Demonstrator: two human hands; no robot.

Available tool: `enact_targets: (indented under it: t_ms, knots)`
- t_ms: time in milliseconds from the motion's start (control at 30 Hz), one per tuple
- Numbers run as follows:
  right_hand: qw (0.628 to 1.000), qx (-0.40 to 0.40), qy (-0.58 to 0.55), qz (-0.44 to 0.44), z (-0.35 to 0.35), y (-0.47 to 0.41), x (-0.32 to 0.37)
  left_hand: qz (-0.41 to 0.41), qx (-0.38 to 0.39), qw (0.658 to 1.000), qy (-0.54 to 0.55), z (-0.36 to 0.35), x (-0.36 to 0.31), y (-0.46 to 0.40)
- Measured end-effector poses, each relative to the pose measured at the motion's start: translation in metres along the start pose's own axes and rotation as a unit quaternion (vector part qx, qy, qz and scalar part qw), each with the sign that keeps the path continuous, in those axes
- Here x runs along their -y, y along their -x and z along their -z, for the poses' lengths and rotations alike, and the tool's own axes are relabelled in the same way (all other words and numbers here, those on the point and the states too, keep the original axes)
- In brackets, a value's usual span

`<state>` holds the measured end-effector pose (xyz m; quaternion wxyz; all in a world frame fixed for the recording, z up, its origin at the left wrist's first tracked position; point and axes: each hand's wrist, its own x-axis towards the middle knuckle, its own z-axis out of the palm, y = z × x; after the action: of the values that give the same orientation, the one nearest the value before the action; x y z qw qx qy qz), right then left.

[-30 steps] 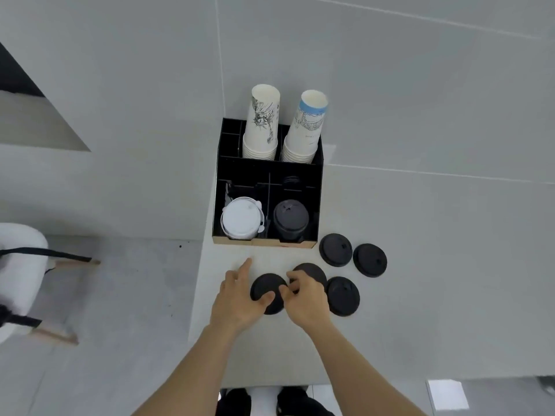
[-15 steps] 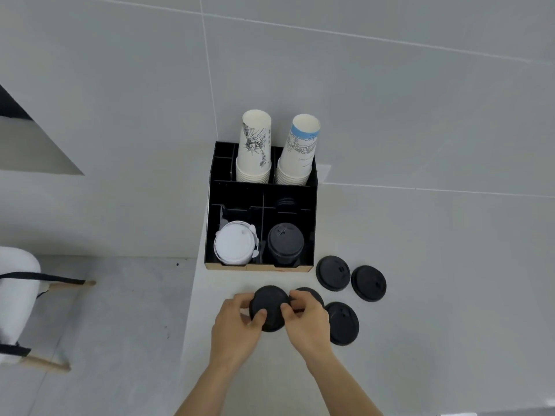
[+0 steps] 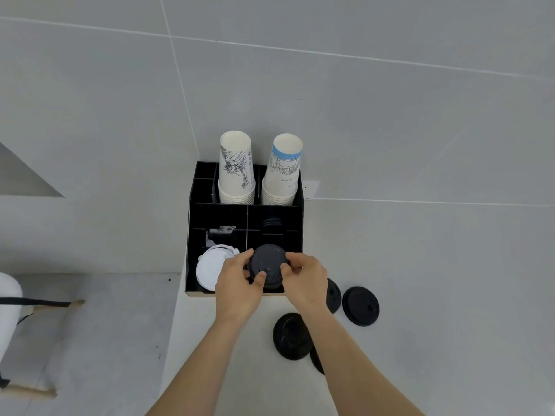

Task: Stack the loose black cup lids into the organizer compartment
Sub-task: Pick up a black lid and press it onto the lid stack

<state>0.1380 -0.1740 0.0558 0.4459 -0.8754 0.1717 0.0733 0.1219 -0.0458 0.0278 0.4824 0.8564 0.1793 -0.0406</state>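
A black cup lid (image 3: 268, 264) is held flat between my left hand (image 3: 237, 288) and my right hand (image 3: 306, 280), over the front right compartment of the black organizer (image 3: 189, 244). The stack of black lids in that compartment is hidden under it. Several loose black lids lie on the white counter: one at the right (image 3: 360, 306), one partly behind my right wrist (image 3: 334, 295), one nearer me (image 3: 292, 336) and another mostly hidden under my right forearm (image 3: 316, 360).
White lids (image 3: 208, 270) fill the front left compartment. Two stacks of paper cups (image 3: 235, 169) (image 3: 283, 172) stand in the back compartments. The counter's left edge (image 3: 177, 310) drops to the floor, where a white chair (image 3: 9, 307) stands. A grey wall rises behind.
Both hands lifted one black lid off the counter and carried it forward over the organizer's front right compartment. The camera tilted so the organizer sits lower in view.
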Motion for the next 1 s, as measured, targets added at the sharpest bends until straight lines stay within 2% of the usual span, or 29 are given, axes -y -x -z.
enact_targets:
  t_ms: [333, 733, 900, 1000]
  knots:
    - [0.997, 0.008, 0.079, 0.018, -0.014, -0.023, -0.014, 0.004, -0.011, 0.999, -0.047, -0.017, -0.004, -0.016]
    - [0.998, -0.022, 0.035, 0.042, -0.020, -0.016, -0.027, 0.048, -0.059, 0.997, -0.034, -0.021, 0.005, -0.006]
    - [0.995, -0.020, 0.070, 0.068, -0.021, -0.017, -0.030, 0.046, -0.071, 0.994, -0.069, -0.022, 0.002, -0.005]
    - [0.992, -0.013, 0.100, 0.077, -0.018, -0.019, -0.029, 0.021, -0.079, 0.986, -0.146, -0.019, -0.004, -0.002]
